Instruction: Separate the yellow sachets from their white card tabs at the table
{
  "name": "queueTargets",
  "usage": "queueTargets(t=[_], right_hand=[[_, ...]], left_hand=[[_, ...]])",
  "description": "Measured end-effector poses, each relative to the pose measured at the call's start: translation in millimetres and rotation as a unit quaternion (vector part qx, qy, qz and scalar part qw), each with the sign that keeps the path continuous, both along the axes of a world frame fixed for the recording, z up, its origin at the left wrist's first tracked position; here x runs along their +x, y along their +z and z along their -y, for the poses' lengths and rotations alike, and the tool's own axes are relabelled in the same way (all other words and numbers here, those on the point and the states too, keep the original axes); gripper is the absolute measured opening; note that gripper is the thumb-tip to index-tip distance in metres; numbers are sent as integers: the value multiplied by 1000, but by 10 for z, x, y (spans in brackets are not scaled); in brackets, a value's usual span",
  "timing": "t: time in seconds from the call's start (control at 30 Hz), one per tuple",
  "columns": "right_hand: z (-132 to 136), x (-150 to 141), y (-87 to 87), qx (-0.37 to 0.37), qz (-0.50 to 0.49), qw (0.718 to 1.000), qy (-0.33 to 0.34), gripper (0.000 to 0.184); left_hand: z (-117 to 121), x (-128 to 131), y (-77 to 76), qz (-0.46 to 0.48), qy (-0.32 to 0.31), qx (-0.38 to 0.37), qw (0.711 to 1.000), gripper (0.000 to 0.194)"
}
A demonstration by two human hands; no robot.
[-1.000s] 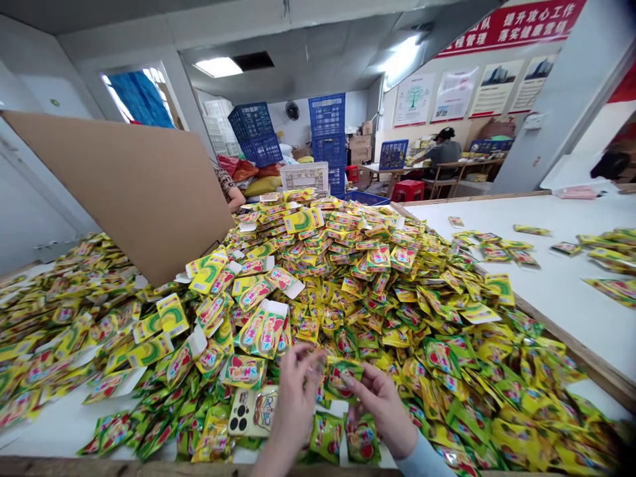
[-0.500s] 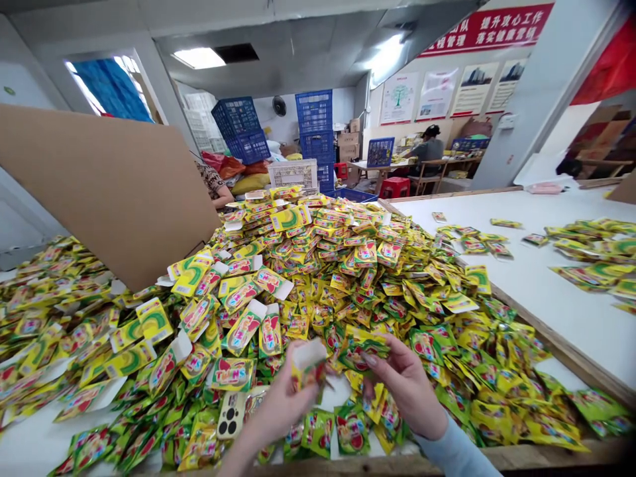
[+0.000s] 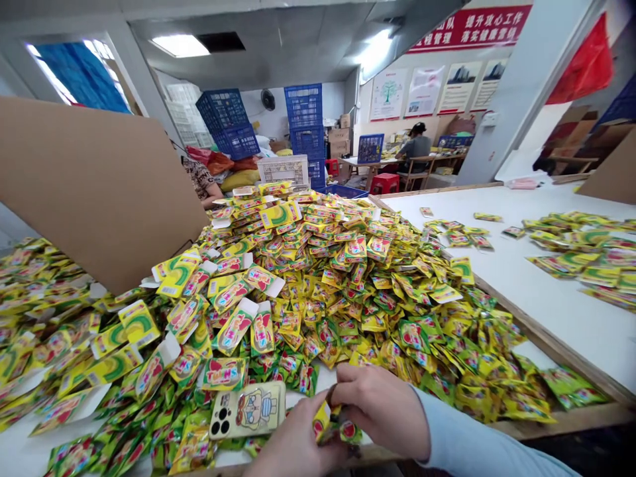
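Nearest, the left hand (image 3: 301,440) is reaching in just right of the phone (image 3: 248,411), its fingers clamping on a small yellow pack (image 3: 322,421). The right hand (image 3: 380,405) is coming in farther right of the phone, its fingers bending over the top of that pack; their tips are hiding, so whether they are gripping or only touching I cannot tell. A green packet (image 3: 350,432) is showing between the hands, to the right of the phone.

The phone itself is lying with its camera side up and its cartoon case showing. Green packets (image 3: 116,430) are spreading out to its left, and a box with "TWINS" lettering (image 3: 223,374) is lying just beyond it. Farther beyond the phone, a big heap of small boxes and packets (image 3: 322,245) is rising, while a cardboard sheet (image 3: 94,192) is leaning to its far left. A white side table (image 3: 536,265) is holding more packets, well right of the phone.

Farther off beyond the phone, a white crate (image 3: 283,172) is standing before stacked blue crates (image 3: 304,129). A person (image 3: 417,147) is sitting at a table to the far right.
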State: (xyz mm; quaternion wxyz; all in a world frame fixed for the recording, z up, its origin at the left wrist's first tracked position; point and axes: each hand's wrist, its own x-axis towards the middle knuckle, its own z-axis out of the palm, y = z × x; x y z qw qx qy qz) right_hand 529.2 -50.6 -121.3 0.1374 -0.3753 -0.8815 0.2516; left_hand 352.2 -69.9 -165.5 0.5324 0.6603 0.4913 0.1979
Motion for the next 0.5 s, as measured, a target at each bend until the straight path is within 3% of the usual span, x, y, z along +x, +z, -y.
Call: queueTargets(t=[0.1,0.23,0.33,0.4,0.5], right_hand=[[20,77,-28,-71,-92,992,41,28],[137,156,-223,-104,-131,984,-59,16],[250,116,-352,-119,-149,981,-21,23],[306,84,-365,-138,-157,978,12,22],[342,206,-281,-100,-154,983,5,21]], left_hand=[[9,-40,-56,55,-39,-62,996,43],[34,-73,-327,108,-61,-77,989,62],[64,-14,-503,111,-59,-77,989,78],[80,63,-498,137,-69,-81,985,85],[60,153,-329,151,-112,-56,980,96]])
